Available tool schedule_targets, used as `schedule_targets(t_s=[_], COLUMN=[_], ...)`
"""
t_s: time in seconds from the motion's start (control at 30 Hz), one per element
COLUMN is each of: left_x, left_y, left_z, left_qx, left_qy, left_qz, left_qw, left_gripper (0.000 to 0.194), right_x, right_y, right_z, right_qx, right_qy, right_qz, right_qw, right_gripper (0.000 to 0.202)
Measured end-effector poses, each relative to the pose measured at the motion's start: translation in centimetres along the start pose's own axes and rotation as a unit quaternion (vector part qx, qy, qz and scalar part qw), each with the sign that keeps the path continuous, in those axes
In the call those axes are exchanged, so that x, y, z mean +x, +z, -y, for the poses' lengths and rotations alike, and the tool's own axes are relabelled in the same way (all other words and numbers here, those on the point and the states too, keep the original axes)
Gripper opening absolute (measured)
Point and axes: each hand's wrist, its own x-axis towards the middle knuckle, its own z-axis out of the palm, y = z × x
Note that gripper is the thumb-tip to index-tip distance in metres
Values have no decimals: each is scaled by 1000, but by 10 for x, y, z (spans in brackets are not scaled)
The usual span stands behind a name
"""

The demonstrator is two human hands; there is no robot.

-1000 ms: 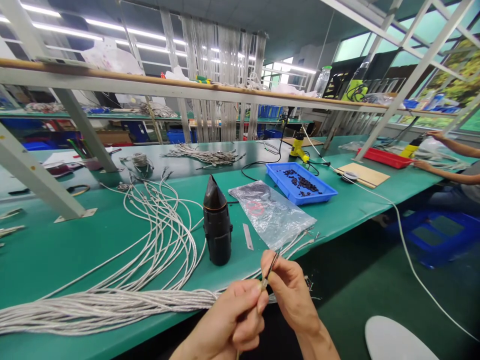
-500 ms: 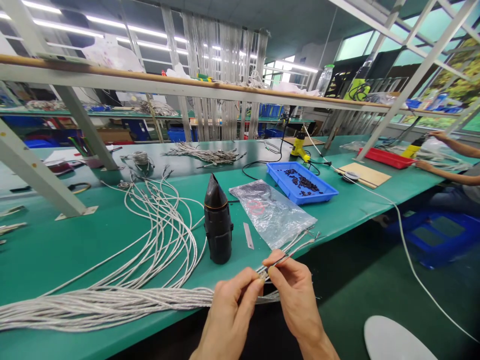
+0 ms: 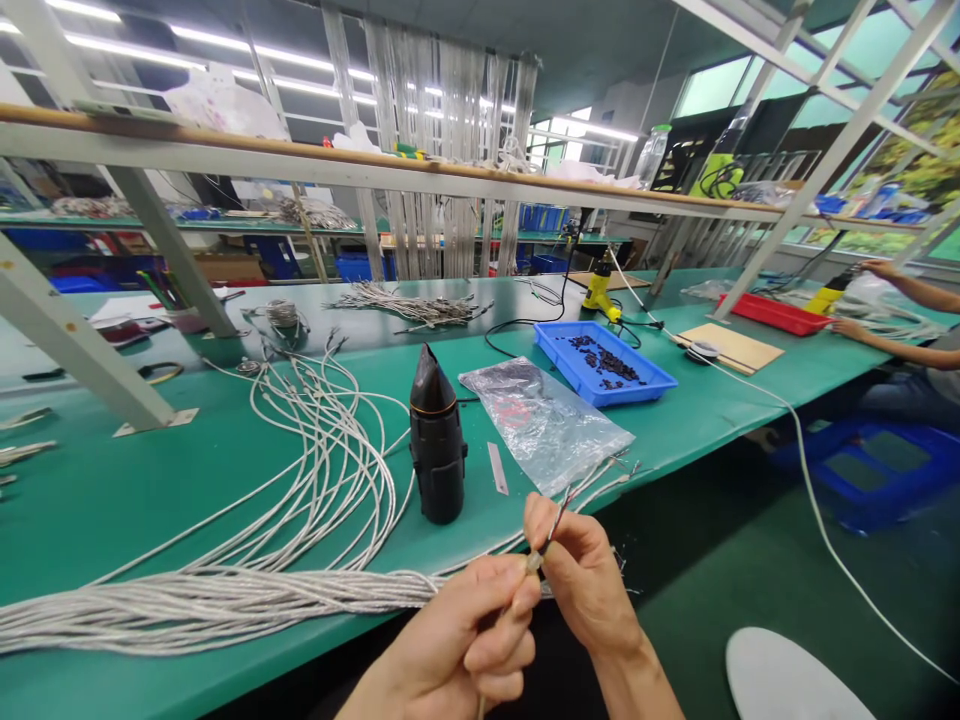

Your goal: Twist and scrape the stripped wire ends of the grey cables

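At the front edge of the green table, my left hand (image 3: 480, 630) pinches a cable just below a small pale connector (image 3: 534, 562). Close beside it on the right, my right hand (image 3: 581, 570) is closed on the thin dark wires (image 3: 556, 520) that rise from that connector. The fingertips of both hands nearly meet. Behind my hands lie loose cable ends (image 3: 600, 484) by the table edge. A thick bundle of pale cables (image 3: 210, 605) runs from the left toward my left hand, which hides part of it.
A black cone-topped cylinder (image 3: 439, 460) stands behind my hands, near a metal ruler (image 3: 497, 468) and a plastic bag (image 3: 555, 430). Farther back are a blue tray (image 3: 660, 388) of black pieces and a yellow heat gun (image 3: 600, 295). At far right, a person's hands hold another yellow tool (image 3: 825, 298).
My left hand has turned, its fingers now curled round under the connector. The wires in my right hand have swung more upright, and the connector has shifted slightly right and down.
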Motion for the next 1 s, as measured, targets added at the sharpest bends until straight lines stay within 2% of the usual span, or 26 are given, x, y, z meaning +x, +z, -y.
schedule_targets(t_s=[0.13, 0.23, 0.3, 0.37, 0.47, 0.53, 0.6, 0.7, 0.8, 1.0], left_x=[-1, 0, 0, -1, -3, -4, -4, -3, -3, -3], left_y=[-3, -2, 1, 3, 6, 6, 4, 0, -3, -4], left_z=[0, 1, 2, 4, 6, 6, 6, 6, 7, 6], left_qx=[7, 77, 160, 266, 415, 462, 449, 354, 263, 119], left_qy=[-14, 37, 88, 124, 153, 163, 159, 139, 119, 40], left_qz=[0, -22, -51, -88, -155, -182, -169, -102, -51, 7], left_qw=[1000, 996, 982, 952, 883, 852, 863, 919, 956, 992], left_gripper=[28, 31, 35, 38, 40, 41, 43, 42, 41, 39], right_x=[2, 2, 2, 1, -1, -2, -3, -4, -5, -4], right_y=[-6, -7, -6, -4, -2, -2, -2, -6, -12, -19], right_z=[5, 5, 3, 0, -3, -4, -5, -4, 0, 12], right_qx=[-23, -13, -9, -5, 11, 21, 27, 28, -2, -83], right_qy=[-24, -31, -28, -23, -19, -12, -1, 11, -6, -30], right_qz=[15, 17, 2, -15, -32, -33, -24, -8, 21, 73], right_qw=[999, 999, 1000, 1000, 999, 999, 999, 1000, 1000, 993], right_gripper=[6, 7, 9, 10, 15, 20, 23, 18, 7, 4])
